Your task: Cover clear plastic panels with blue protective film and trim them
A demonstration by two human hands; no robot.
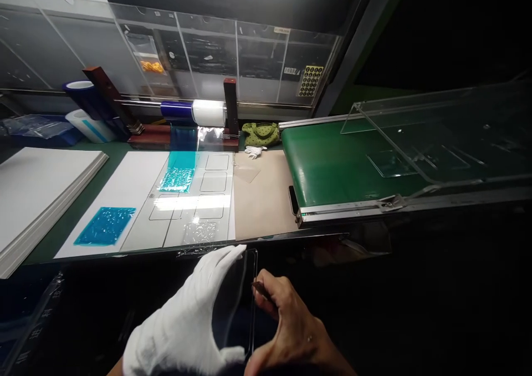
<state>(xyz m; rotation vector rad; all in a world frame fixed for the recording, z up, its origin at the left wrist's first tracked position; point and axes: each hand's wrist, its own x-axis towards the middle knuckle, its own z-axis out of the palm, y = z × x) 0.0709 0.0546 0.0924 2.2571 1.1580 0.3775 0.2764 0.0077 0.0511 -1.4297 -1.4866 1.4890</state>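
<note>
White cotton covers the left hand (183, 315), which spans the clear pane (233, 304) from fingertips to thumb and appears to grip it by its edges. The bare right hand (291, 315) pinches a small dark pointed tool (261, 289) beside the pane's long rim, its thumb low near the bottom corner; whether that thumb presses on the pane, I cannot tell.

The pane is between the hands, tilted up in front of the surface (85, 198). The step in hand looks like close work along that rim. From this hold, the next move calls for a steady gloved grip and a light, controlled tip, since the pane could slip or scratch.

Just beyond, a bubbled clear piece (201, 233) lies on the outlined sheet (213, 212), with a blue piece (105, 226) to its left. Teal film (179, 168) hangs down from the blue roll (177, 112), next to a white roll (209, 113). To the right are brown board (264, 204) and the green conveyor belt (328, 165).
</note>
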